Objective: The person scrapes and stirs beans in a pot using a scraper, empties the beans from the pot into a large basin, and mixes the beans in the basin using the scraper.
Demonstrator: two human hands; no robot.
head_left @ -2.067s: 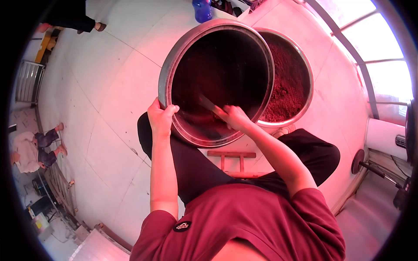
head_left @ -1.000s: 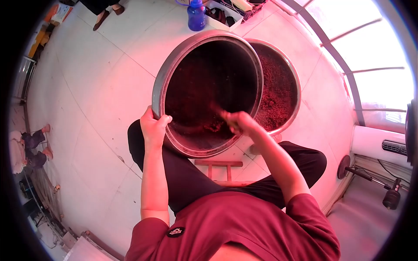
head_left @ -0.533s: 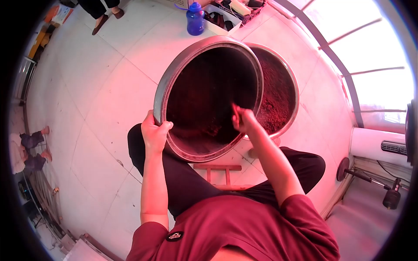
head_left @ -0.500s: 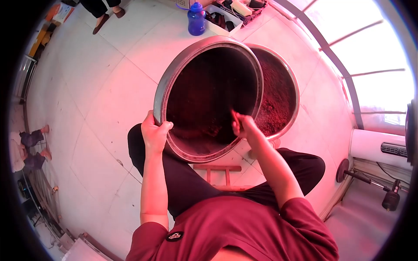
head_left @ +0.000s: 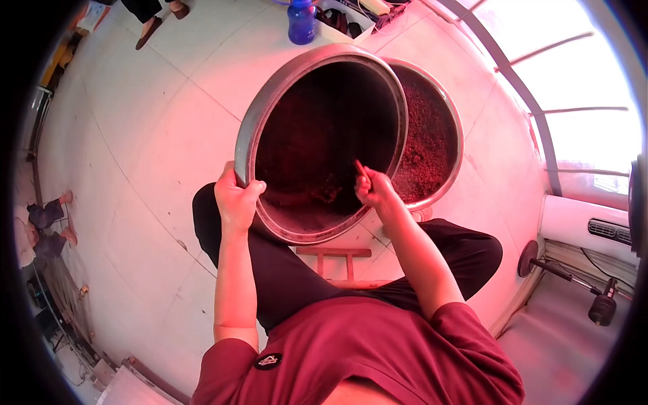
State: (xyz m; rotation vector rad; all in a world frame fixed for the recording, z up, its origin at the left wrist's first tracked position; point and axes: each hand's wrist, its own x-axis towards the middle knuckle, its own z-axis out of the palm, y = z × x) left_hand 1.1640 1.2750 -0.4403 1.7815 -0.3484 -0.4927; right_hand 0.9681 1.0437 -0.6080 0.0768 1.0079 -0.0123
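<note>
My left hand (head_left: 239, 201) grips the lower left rim of a deep, round metal basin (head_left: 247, 138), thumb over the edge. The basin is tilted, its dark mouth facing me, with some dark crumbs (head_left: 329, 194) low inside. My right hand (head_left: 373, 188) is closed around a slim reddish stick-like thing (head_left: 360, 167) at the basin's lower right; its far end is lost against the dark interior. Behind and to the right, partly covered by the tilted basin, a second round metal basin (head_left: 461, 145) holds dark red-brown crumbly material (head_left: 425, 135).
A low wooden stool (head_left: 334, 252) stands between my knees. Beyond the basins are a blue bottle (head_left: 301, 23) and a white box (head_left: 327, 34) with dark items. Another person's feet (head_left: 150, 32) show at the top left. A white appliance (head_left: 574, 223) stands at the right.
My right hand has shifted slightly within the basin's lower right, and the stick-like thing shows more clearly. My left hand keeps its hold on the rim. The view has tipped slightly.
</note>
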